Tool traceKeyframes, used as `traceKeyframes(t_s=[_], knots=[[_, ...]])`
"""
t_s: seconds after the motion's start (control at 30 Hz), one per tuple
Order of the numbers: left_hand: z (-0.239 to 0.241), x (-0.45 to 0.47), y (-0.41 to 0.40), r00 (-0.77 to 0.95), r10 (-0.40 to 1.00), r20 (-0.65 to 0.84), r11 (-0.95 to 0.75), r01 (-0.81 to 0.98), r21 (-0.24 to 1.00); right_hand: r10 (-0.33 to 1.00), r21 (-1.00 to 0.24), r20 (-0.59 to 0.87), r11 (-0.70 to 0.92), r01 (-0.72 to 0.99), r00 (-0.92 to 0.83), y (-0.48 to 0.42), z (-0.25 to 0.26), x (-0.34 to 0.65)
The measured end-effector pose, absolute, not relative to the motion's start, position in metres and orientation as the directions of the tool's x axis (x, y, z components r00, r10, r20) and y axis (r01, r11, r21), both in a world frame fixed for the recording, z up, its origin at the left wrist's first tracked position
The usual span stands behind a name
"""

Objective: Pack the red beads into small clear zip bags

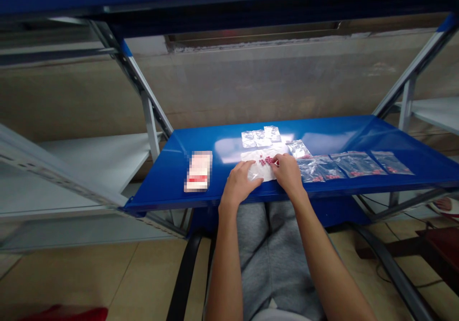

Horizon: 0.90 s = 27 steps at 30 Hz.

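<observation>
Two bare hands rest on the blue shelf (pixel 172 177) at its front edge, either side of a white sheet (pixel 255 161) carrying small red pieces (pixel 266 160). Left hand (pixel 239 183) lies flat at the sheet's 8 o'clock, fingers loosely curled. Right hand (pixel 289 172) touches the pieces with its fingertips; pinch cannot be confirmed. Filled clear bags (pixel 353 164) lie in a row toward 3 o'clock, empty bags (pixel 260 137) at 12 o'clock, a blurred packet (pixel 198 171) toward 9 o'clock.
</observation>
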<state>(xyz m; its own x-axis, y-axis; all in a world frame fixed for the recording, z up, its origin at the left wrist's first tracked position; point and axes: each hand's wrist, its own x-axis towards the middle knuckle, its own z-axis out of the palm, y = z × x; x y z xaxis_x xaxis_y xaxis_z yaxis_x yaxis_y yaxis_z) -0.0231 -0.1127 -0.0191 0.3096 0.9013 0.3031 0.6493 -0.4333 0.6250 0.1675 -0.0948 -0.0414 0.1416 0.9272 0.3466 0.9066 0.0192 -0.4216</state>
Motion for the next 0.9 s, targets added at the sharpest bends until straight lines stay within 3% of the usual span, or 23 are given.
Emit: traceKeyframes(t_s=[0.3, 0.57, 0.73, 0.9], knots=[[-0.017, -0.027, -0.114, 0.336, 0.895, 0.294, -0.446, 0.641, 0.624, 0.912, -0.448, 0.382, 0.041, 0.893, 0.15, -0.1, -0.043, 0.17], [-0.015, -0.031, -0.115, 0.332, 0.894, 0.301, -0.446, 0.606, 0.658, 0.923, -0.709, 0.382, 0.266, 0.653, 0.039, -0.121, -0.021, 0.156], [-0.015, -0.03, -0.114, 0.348, 0.877, 0.331, -0.478, 0.563, 0.675, 0.94, -0.769, 0.339, 0.308, 0.56, -0.051, -0.122, -0.017, 0.151], [-0.013, -0.029, -0.115, 0.339, 0.885, 0.32, -0.464, 0.576, 0.673, 0.918, -0.725, 0.355, 0.151, 0.672, 0.178, -0.108, -0.031, 0.175]])
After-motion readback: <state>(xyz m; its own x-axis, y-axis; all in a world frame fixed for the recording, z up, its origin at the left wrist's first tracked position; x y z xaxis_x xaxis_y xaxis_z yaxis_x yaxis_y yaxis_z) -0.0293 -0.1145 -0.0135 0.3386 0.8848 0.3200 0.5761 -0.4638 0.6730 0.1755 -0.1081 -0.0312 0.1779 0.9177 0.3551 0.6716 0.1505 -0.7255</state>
